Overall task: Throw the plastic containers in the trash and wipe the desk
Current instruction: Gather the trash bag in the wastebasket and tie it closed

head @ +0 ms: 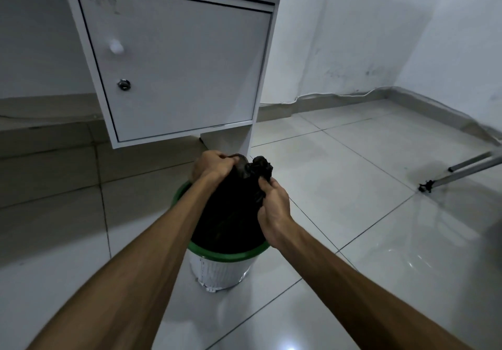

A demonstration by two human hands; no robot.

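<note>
We've both grips clamped on the black plastic trash bag (pixel 231 213): left hand (pixel 210 166) frame-centre, right hand (pixel 273 213) lower, green-rimmed white bin (pixel 222 268) directly beneath.

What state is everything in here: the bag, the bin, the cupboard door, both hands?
Black trash bag: in the bin, top bunched up.
Trash bin: upright on the floor, lined with the bag.
Cabinet door: shut.
Left hand: closed on the bag's top.
Right hand: closed on the bag's top.
</note>
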